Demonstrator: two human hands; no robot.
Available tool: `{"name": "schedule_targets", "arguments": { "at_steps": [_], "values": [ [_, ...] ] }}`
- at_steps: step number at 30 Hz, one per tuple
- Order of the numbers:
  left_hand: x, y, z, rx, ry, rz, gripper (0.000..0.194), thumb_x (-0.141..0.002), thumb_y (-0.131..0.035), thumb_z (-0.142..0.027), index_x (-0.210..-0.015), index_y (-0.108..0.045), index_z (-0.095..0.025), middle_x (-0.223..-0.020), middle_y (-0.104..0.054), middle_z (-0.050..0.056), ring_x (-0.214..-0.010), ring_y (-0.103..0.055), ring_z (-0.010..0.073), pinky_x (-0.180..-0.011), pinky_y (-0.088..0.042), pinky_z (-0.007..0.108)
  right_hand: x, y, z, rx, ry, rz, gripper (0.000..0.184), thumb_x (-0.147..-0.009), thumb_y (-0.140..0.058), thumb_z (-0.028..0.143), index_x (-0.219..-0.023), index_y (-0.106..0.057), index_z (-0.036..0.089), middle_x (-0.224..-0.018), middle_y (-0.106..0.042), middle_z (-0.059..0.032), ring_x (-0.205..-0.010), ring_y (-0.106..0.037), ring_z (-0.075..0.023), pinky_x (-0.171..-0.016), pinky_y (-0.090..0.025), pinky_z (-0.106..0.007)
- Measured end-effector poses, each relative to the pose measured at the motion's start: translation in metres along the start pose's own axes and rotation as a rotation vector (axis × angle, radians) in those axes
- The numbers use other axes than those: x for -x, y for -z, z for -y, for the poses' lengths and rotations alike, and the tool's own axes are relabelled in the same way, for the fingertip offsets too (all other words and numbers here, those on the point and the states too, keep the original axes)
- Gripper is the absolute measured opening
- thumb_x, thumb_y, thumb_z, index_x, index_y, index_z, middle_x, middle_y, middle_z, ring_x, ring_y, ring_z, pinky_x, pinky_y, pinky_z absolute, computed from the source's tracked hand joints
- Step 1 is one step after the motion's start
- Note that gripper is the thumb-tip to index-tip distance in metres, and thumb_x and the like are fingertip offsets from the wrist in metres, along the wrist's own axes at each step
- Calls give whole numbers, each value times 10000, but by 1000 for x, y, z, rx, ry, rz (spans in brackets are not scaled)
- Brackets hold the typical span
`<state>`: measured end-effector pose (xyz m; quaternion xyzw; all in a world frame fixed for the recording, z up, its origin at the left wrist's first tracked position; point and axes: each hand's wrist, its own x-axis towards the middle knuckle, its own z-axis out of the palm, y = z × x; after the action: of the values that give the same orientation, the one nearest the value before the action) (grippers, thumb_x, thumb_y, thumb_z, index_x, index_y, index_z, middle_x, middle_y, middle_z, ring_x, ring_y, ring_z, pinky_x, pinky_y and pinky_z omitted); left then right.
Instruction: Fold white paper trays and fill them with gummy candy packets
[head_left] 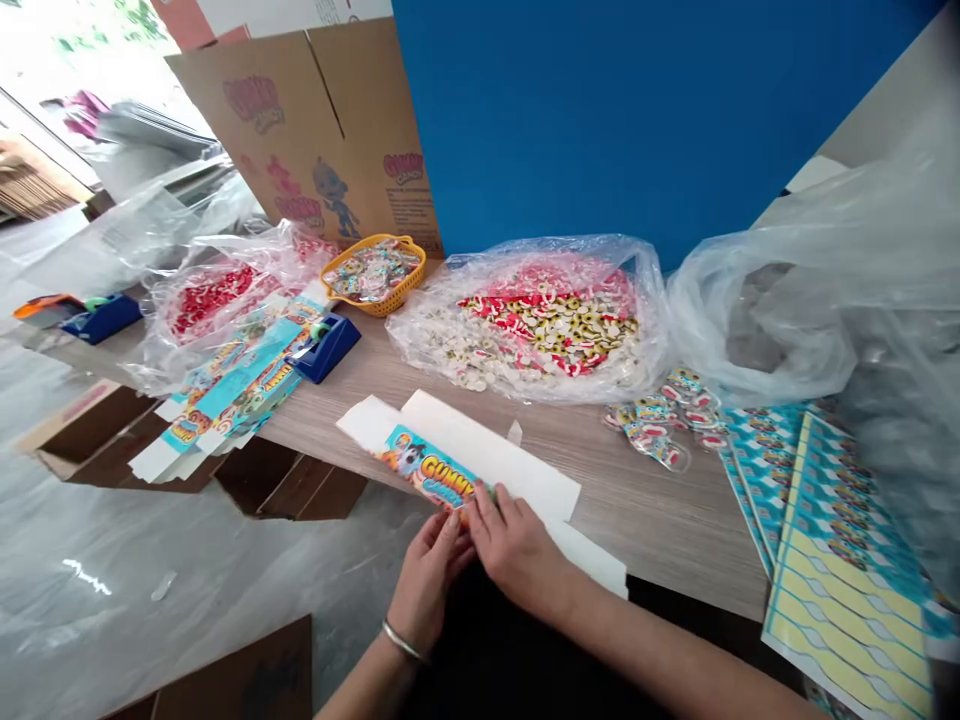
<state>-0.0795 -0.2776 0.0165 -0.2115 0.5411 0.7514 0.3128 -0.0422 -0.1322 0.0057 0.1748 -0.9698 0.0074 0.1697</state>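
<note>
A flat cardboard candy box (435,472), printed with "GUMMY CANDY" on one panel and white elsewhere, lies partly unfolded at the table's front edge. My left hand (429,570), with a silver bangle at the wrist, is closed on the near edge of the printed panel, thumb on top. Across the panel's right end lie the bent fingers of my right hand (517,545), gripping the card there; its thumb is hidden. Both hands touch each other over the box. White flaps (510,445) spread out behind the printed panel and to the right.
Behind the box lies a clear bag of small gummies (555,325). Wrapped candies (664,420) and printed sheets (840,560) are at right. To the left are a yellow basket (412,285), a blue tape dispenser (328,347) and stacked flat boxes (225,390). Open cartons (292,490) stand below.
</note>
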Motion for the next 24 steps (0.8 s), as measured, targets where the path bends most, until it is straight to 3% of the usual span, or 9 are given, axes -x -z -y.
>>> {"name": "schedule_targets", "arguments": {
  "at_steps": [3,6,9,12,14,16,18,20,24],
  "values": [
    [0,-5,3,268,-81,-139,380,-741,-858,-309,-1037,-693,-137,-1110,-746,120,-990,-725,210,-880,-580,278,-18,9,25,-97,44,-39,388,-954,-527,152,-1304,-601,0,-1353,-616,-274,-1111,-650,-379,-750,-563,-494],
    [-6,4,-21,309,-201,-115,390,-728,-869,-298,-1048,-699,-152,-1084,-758,89,-984,-728,211,-903,-582,294,-34,34,16,-280,55,-80,354,-967,-574,282,-1241,-641,68,-1340,-646,-209,-1155,-633,-328,-828,-572,-449],
    [-17,27,-85,155,-359,40,498,-691,-900,-345,-1115,-697,-181,-1125,-757,88,-969,-735,238,-871,-600,321,-45,67,-26,-343,3,-287,368,-988,-558,286,-1304,-593,101,-1367,-630,-177,-1276,-567,-265,-1020,-515,-405],
    [-36,42,-171,-147,-326,303,481,-652,-916,-372,-1048,-732,-169,-1016,-780,101,-853,-747,251,-776,-611,321,-45,86,-80,-79,-169,-491,533,-962,-567,128,-1476,-432,104,-1498,-500,-210,-1447,-395,-301,-1127,-430,-481],
    [-51,34,-219,-429,-227,528,480,-633,-924,-361,-1033,-745,-166,-1019,-780,107,-857,-746,265,-776,-605,326,-38,88,-108,106,-197,-504,633,-930,-608,92,-1518,-385,167,-1589,-377,-197,-1512,-258,-358,-1141,-393,-572],
    [-66,9,-244,-702,-80,732,515,-650,-905,-383,-1090,-740,-172,-1060,-771,107,-913,-737,288,-817,-596,364,-24,84,-124,233,-119,-479,670,-904,-648,82,-1509,-405,238,-1633,-310,-155,-1530,-186,-388,-1147,-360,-630],
    [-84,-27,-246,-935,98,926,537,-640,-899,-424,-1089,-742,-176,-1042,-771,92,-924,-727,295,-840,-583,386,-5,79,-127,294,-8,-442,627,-902,-661,89,-1464,-470,290,-1607,-378,-100,-1523,-224,-367,-1168,-319,-646],
    [-104,-62,-229,-1125,219,1098,569,-643,-871,-511,-1093,-738,-190,-1014,-772,69,-889,-717,272,-841,-574,374,17,75,-116,294,66,-362,493,-929,-624,100,-1390,-560,261,-1491,-538,-80,-1471,-355,-317,-1192,-305,-611],
    [-143,-114,-179,-1568,254,1323,564,-631,-794,-647,-1003,-747,-226,-835,-761,17,-754,-682,219,-749,-564,331,57,60,-70,223,42,-146,324,-971,-489,100,-1251,-653,85,-1354,-643,-164,-1315,-539,-320,-1140,-405,-544]
  ]
}}
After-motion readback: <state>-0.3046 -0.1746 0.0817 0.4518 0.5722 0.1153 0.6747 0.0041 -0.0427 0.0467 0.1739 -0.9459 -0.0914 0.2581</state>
